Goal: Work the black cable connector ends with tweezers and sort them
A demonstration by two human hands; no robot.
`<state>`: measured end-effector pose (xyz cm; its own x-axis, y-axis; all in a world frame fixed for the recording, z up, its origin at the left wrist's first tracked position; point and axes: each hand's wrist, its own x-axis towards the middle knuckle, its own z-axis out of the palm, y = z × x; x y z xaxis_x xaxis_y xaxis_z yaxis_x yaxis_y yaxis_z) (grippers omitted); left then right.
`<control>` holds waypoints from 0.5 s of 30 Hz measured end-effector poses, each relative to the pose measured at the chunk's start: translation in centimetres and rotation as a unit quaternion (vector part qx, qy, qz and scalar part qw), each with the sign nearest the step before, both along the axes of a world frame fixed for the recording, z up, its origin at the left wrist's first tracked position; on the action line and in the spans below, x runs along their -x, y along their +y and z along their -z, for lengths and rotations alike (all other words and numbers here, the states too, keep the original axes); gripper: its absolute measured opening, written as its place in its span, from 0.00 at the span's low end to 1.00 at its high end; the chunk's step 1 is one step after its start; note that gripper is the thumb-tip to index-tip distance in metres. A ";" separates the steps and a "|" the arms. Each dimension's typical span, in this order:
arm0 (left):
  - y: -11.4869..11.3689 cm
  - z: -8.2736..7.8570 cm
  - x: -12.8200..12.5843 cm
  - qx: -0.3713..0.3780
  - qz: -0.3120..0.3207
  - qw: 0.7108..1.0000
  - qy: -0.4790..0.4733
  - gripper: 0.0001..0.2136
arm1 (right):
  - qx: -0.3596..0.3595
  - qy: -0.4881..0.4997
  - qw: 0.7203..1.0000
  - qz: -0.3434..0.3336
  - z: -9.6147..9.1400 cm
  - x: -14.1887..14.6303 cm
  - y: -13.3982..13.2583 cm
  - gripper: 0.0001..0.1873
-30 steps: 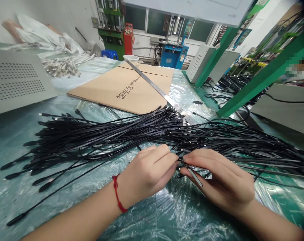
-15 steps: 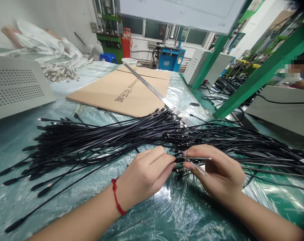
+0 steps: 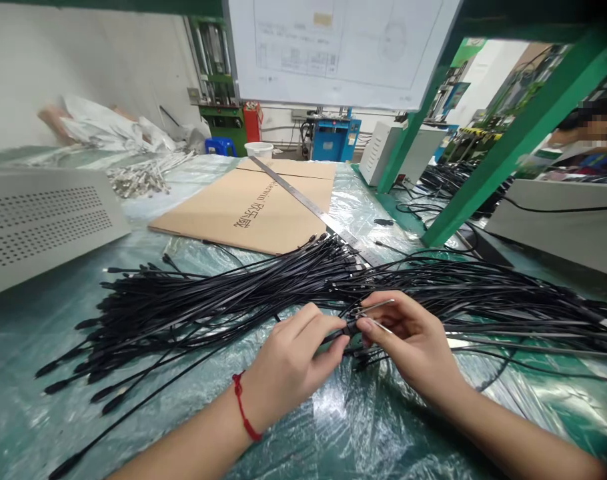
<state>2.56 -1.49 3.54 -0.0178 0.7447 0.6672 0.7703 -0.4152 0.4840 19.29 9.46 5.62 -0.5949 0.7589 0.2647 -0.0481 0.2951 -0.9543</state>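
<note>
My left hand, with a red cord bracelet at the wrist, is closed, its thumb and forefinger pinching a black cable by its connector end. Close against that end, my right hand is closed on a thin metal tool with two spread arms pointing right. Its working tip lies by the connector, partly hidden by my fingers, so its exact kind is unclear. Behind both hands lie a left bundle of black cables and a right bundle of black cables.
A steel ruler lies across a flat cardboard sheet. A perforated grey box stands left, a green post right. Overhead hangs a white board. Plastic film covers the table. Another person sits far right.
The view has tilted up, showing more of the board. My right hand has turned slightly and drawn its fingers in around the connector; the tool's arms now point more upward.
</note>
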 end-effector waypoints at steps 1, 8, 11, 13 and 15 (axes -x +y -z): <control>0.0 0.0 0.0 0.001 -0.004 1.000 0.000 0.07 | 0.025 0.005 1.000 -0.011 0.0 0.0 -0.1 0.11; -0.1 0.2 0.2 -0.006 -0.014 1.000 0.005 0.06 | 0.133 0.059 0.988 -0.049 0.1 0.3 -0.2 0.14; 0.3 0.5 0.6 0.030 -0.018 0.999 0.017 0.05 | 0.176 0.076 0.981 -0.022 -0.1 0.2 0.4 0.17; 0.8 0.8 1.3 0.066 -0.027 0.997 0.030 0.06 | 0.225 0.095 0.970 0.015 -0.3 0.2 1.2 0.19; 1.5 1.2 2.0 0.093 -0.045 0.994 0.041 0.07 | 0.277 0.114 0.953 0.049 -0.5 0.1 2.3 0.21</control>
